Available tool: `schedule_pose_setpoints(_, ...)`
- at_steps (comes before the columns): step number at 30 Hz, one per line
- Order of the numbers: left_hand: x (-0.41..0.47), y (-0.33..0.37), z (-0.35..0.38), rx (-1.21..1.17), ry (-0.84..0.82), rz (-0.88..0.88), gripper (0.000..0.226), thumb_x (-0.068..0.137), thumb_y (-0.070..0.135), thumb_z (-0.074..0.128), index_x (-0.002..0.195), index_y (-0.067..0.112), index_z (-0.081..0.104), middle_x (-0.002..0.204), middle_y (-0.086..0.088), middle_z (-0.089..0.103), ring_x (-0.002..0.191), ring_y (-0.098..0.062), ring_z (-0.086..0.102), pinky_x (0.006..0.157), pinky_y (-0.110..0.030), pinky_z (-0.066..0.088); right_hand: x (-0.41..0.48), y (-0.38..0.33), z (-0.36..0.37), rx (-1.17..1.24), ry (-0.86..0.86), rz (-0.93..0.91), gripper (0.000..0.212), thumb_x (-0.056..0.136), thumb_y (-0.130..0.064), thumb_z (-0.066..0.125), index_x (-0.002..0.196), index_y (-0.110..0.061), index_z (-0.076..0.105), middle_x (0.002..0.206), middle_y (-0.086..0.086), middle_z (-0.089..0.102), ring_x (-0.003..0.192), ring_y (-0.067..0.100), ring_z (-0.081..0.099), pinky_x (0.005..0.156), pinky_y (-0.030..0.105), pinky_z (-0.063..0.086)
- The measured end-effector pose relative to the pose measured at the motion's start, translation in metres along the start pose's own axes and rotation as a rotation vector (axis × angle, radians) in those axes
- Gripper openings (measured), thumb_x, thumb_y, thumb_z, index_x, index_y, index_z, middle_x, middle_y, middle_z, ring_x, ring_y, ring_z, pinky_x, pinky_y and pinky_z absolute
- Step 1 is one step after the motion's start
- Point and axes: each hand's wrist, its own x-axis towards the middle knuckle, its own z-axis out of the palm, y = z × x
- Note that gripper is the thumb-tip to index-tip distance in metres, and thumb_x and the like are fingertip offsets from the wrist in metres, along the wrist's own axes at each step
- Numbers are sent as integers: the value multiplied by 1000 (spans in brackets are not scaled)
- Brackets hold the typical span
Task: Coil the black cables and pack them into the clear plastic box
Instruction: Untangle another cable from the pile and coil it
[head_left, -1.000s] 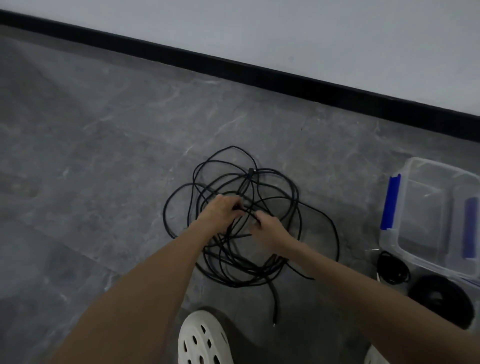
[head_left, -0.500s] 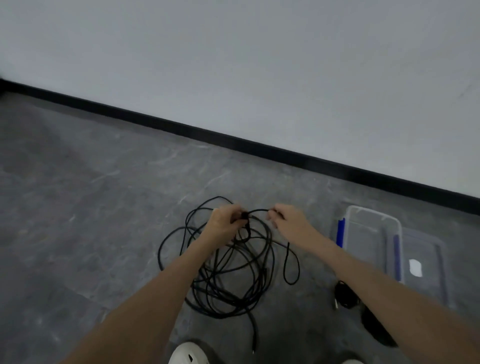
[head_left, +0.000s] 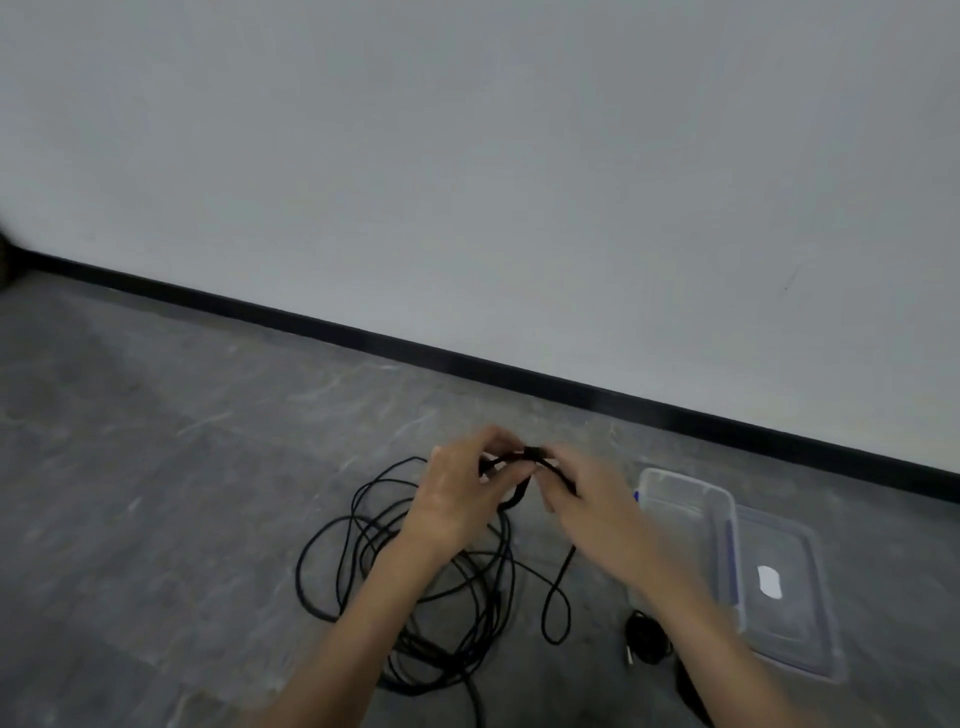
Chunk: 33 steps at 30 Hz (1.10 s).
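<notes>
Grey marbled floor (head_left: 182, 493) runs up to a black skirting board (head_left: 363, 338) under a pale wall (head_left: 467, 156). On it lies the black cable (head_left: 504, 571), thin and matt, sprawled in loose, overlapping loops of uneven size and not wound into any tidy coil. One narrow loop hangs out on the right of the heap, and a strand trails toward the lower edge of the view.

Both hands are raised above the heap with a short stretch of that cable between them. The left hand (head_left: 457, 499) has its thumb and fingers curled around it in a pinch. The right hand (head_left: 587, 509) is blurred, but it seems to pinch the same stretch just beside the left, with its fingers bent.

Right of the heap stands the clear plastic box (head_left: 685, 480), open, with a blue latch (head_left: 731, 561). Its lid (head_left: 795, 623) lies flat against its far side and bears a white label (head_left: 769, 582). Near the box's closest corner lies a small coiled cable (head_left: 647, 636), tightly wound. A second dark coil (head_left: 688, 688) shows partly behind the right forearm.
</notes>
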Motion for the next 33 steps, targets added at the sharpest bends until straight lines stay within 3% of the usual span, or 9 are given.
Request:
schedule_pose_setpoints(5, 9, -6, 9, -214, 39, -250, 54, 83, 33, 73, 130, 25, 46, 124, 4, 57, 103, -9, 60, 68, -17, 52, 7, 8, -5, 311, 88, 176, 22, 100, -15, 47, 91, -21, 66, 55, -10, 50, 52, 7, 44, 54, 21, 35)
schedule_pose_setpoints(8, 3, -4, 22, -413, -184, -470, 77, 87, 50, 60, 150, 21, 27, 143, -2, 48, 123, -16, 53, 90, -24, 50, 16, 11, -11, 743, 146, 325, 21, 99, -10, 48, 84, -13, 63, 59, -1, 53, 54, 11, 46, 54, 22, 39)
schedule_pose_setpoints(11, -5, -8, 33, -559, -624, -445, 67, 83, 77, 28, 127, 36, 59, 129, 5, 64, 122, -10, 57, 105, -31, 41, 29, 14, -17, 1130, 203, 471, 21, 98, -7, 47, 82, -10, 59, 60, 1, 57, 50, 10, 52, 54, 22, 46)
schedule_pose_setpoints(15, 1, -16, 41, -308, -613, -275, 42, 104, 35, 39, 119, 3, 61, 95, -2, 69, 89, -5, 65, 91, -27, 50, 47, 32, -23, 1413, 315, 554, 21, 101, -13, 42, 90, -9, 59, 67, 0, 67, 58, 8, 64, 57, 23, 55)
schedule_pose_setpoints(18, 9, -14, 44, -382, -436, -201, 28, 103, 11, 42, 107, -10, 59, 69, 4, 56, 61, -4, 53, 63, -17, 44, 45, 33, -21, 1177, 163, 543, 21, 100, -18, 45, 97, -10, 63, 84, 1, 74, 79, 11, 68, 65, 26, 50)
schedule_pose_setpoints(22, 15, -4, 46, -505, -434, -195, 26, 103, 16, 43, 87, 6, 60, 64, 5, 56, 60, -8, 51, 61, -20, 43, 40, 21, -12, 917, 39, 496, 20, 99, -15, 49, 101, -3, 65, 79, 5, 74, 61, 14, 67, 44, 26, 48)
schedule_pose_setpoints(25, 11, -15, 43, -310, -529, -153, 28, 104, 19, 40, 84, 11, 58, 64, 7, 57, 59, -2, 54, 62, -14, 44, 50, 25, -33, 1083, 263, 433, 21, 100, -15, 45, 101, -6, 65, 83, 3, 74, 75, 14, 69, 68, 29, 50)
schedule_pose_setpoints(27, 12, -26, 41, -125, -508, -95, 29, 104, 18, 39, 82, 14, 58, 64, 7, 55, 57, -1, 53, 62, -15, 44, 55, 30, -46, 1237, 372, 419, 21, 101, -16, 43, 104, -8, 63, 87, 1, 74, 78, 11, 69, 69, 25, 52)
schedule_pose_setpoints(33, 24, -24, 41, -260, -284, -127, 30, 103, 20, 42, 83, 10, 61, 56, 10, 52, 54, -9, 50, 60, -26, 42, 48, 18, -5, 846, 39, 468, 18, 98, -6, 48, 105, 0, 63, 84, 6, 72, 72, 12, 68, 62, 26, 46)
